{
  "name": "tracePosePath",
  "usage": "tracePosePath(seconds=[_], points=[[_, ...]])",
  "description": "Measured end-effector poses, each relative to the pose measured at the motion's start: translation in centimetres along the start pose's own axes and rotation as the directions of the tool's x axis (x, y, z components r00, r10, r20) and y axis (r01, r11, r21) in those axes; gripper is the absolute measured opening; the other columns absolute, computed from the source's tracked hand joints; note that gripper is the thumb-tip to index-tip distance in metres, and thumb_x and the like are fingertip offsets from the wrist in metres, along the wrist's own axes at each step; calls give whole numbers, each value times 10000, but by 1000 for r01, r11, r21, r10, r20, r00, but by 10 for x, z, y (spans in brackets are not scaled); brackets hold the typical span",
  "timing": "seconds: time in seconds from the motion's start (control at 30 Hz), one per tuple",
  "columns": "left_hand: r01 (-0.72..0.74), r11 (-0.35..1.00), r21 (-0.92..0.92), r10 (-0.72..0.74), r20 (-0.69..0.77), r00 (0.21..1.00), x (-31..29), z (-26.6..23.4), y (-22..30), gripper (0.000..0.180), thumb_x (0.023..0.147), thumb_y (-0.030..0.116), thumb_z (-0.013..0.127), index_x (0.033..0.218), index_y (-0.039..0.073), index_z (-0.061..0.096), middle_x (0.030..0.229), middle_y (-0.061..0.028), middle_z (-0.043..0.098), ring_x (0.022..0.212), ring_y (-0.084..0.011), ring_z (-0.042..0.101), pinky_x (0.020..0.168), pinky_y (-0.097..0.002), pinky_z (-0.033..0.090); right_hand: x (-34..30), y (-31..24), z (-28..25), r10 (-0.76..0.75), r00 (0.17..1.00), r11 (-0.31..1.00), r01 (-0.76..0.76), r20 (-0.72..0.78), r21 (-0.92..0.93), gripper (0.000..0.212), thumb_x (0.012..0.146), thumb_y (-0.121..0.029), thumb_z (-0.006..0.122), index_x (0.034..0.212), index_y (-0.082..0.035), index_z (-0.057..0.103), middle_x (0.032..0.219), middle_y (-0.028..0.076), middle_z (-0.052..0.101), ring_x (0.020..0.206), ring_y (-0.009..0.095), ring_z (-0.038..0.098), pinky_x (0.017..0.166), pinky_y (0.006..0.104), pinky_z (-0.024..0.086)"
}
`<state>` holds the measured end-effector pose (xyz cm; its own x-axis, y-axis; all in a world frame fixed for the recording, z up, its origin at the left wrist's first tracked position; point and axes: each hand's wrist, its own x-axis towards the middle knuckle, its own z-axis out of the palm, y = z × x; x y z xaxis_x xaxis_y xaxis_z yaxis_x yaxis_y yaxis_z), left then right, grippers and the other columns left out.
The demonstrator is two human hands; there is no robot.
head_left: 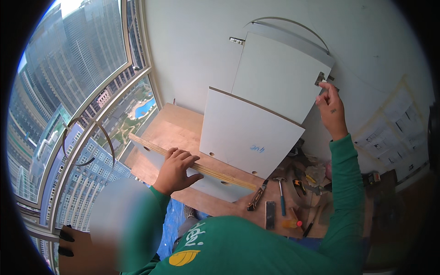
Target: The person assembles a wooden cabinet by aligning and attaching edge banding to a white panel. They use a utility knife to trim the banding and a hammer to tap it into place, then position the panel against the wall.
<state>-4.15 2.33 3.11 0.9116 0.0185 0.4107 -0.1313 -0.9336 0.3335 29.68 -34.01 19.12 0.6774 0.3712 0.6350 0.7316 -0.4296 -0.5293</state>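
Observation:
My left hand (175,170) lies over the layered wooden edge of a panel (213,183), fingers across the edge and thumb on the near white face, which has round holes. My right hand (331,109) is raised at the upper right, its fingers curled. Its fingertips are at a metal hinge (319,79) on the right edge of a white panel (275,75); a tiny pale thing shows there, too small to name. Another hinge (236,41) sticks out at that panel's left edge. In front stands a white board (250,133) with two holes and blue handwriting.
A hammer (282,201), an orange-and-black hand tool (257,195), a dark block (270,215) and a red-capped bottle (293,222) lie at the lower right. Tall windows (78,50) fill the left. A curved strip (293,22) arcs above; taped drawings (387,130) hang at right.

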Motion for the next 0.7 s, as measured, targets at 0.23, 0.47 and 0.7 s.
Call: tracePosePath(seconds=[0.23,0.47,0.7], points=[[-12,999,38,10,38,999,1,-11,-5,607,767,358,921,1291,129,716,1166,-55,729,1269,-284,648,1197,-553,395,207,-35,17,-352,936,798,306,12,-518,395,967,-206,759,1314,-42,665,1054,129,677,935,291,668,884,409,564],[-130,989,-70,138,113,984,6,-38,-50,551,818,340,873,1295,125,700,1191,-43,719,1256,-274,641,1179,-549,420,298,-17,66,-16,999,681,45,47,-731,428,1012,-241,699,1402,-71,647,1290,175,692,1177,360,680,1024,465,537],[-193,969,-154,217,152,964,7,-51,-86,488,872,326,825,1282,91,704,1152,-58,724,1164,-274,663,1115,-494,468,313,-16,58,132,991,757,-78,35,-649,332,1037,-254,674,1306,-61,698,1282,151,696,1184,351,663,1020,465,525]])
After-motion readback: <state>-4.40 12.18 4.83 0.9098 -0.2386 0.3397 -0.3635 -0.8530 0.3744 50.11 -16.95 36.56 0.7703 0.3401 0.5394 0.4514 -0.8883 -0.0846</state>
